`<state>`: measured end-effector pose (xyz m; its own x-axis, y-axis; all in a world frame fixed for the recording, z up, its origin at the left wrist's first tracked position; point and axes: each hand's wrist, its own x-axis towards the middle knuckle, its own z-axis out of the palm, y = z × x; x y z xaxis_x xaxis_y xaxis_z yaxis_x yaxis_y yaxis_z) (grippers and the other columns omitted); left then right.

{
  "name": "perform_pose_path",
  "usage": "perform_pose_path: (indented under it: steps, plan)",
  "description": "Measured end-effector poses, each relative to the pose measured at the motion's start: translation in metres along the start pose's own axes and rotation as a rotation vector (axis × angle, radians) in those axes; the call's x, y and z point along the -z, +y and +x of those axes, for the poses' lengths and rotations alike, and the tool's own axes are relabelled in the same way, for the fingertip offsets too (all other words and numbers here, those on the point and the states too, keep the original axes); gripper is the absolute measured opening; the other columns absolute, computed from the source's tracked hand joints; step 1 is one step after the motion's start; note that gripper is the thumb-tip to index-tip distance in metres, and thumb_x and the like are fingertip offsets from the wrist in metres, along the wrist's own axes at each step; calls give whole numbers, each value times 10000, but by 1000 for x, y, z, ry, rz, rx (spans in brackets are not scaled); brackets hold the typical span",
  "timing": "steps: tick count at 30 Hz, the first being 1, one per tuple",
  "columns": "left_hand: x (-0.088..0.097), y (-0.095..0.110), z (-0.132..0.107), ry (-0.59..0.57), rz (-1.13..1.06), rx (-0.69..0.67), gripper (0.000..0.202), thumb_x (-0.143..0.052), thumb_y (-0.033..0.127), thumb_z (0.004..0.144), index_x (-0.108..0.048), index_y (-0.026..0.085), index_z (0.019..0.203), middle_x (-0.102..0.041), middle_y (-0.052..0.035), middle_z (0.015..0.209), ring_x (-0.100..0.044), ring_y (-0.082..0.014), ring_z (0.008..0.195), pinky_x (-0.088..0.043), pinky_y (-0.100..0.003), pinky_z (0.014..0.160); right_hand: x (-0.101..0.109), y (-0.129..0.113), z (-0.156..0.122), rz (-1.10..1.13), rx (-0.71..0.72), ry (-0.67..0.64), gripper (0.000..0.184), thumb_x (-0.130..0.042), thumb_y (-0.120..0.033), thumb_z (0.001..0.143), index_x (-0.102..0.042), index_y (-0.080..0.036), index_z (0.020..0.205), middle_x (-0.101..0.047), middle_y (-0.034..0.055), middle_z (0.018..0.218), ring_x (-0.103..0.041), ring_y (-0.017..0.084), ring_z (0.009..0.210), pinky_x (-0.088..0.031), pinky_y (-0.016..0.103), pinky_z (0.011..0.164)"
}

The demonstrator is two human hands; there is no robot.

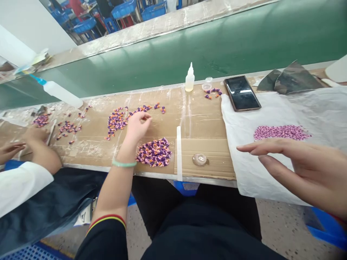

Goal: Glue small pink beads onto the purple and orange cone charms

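Note:
My left hand (pixel 138 126), with a pale green bangle (pixel 124 164) on the wrist, hovers beside a loose row of small purple, orange and pink pieces (pixel 142 109). Its thumb and fingers are pinched together; whatever may be between them is hidden. More such pieces lie in a spread pile (pixel 116 121) to its left and a dense pile (pixel 154 152) nearer me. My right hand (pixel 306 169) is open, thumb and fingers apart, over a white cloth (pixel 233 144). Just beyond it, many tiny pink pieces (pixel 282 132) form a band on the cloth.
A small dropper bottle (pixel 189 80), a clear round cup (pixel 207 83) and a phone (pixel 242 93) stand or lie along the back. Nearer me are a white strip (pixel 179 153) and a round brown disc (pixel 199 159) on cardboard. At left, another person's hands work beside a larger bottle (pixel 62 93).

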<state>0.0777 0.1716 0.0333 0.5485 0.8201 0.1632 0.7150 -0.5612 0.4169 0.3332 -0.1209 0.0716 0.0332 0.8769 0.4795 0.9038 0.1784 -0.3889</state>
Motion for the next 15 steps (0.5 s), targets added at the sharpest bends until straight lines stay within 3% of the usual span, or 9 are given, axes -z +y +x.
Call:
perform_pose_path:
  steps: [3, 6, 10, 15]
  plan:
    - [-17, -2, 45, 26, 61, -30, 194, -559, 119, 848, -722, 131, 951, -733, -107, 1020, -655, -239, 966, -493, -363, 925, 3, 0, -3, -17, -33, 15, 152, -490, -278, 933, -641, -299, 929, -788, -8, 853, -758, 197, 723, -585, 311, 577]
    - [-29, -3, 69, -6, 121, -66, 196, -568, 111, 819, -734, 142, 918, -732, -111, 1019, -651, -258, 1004, -480, -367, 950, 7, 1, -9, -15, -64, 23, 154, -494, -294, 934, -647, -307, 928, -791, -15, 862, -759, 198, 713, -571, 315, 555]
    - [-32, -1, 79, -81, 198, -73, 203, -557, 91, 804, -738, 137, 885, -733, -133, 1031, -644, -284, 1056, -467, -374, 977, 14, 8, -21, -43, -152, 53, 154, -508, -328, 925, -662, -318, 922, -793, -14, 862, -763, 218, 726, -570, 339, 562]
    - [-24, 7, 78, -183, 253, 3, 399, -575, 83, 791, -671, 103, 1177, -746, -133, 1040, -673, -279, 995, -508, -361, 895, 20, 16, -34, -57, -336, 107, 174, -528, -357, 913, -700, -325, 912, -792, -3, 908, -762, 257, 815, -569, 391, 620]
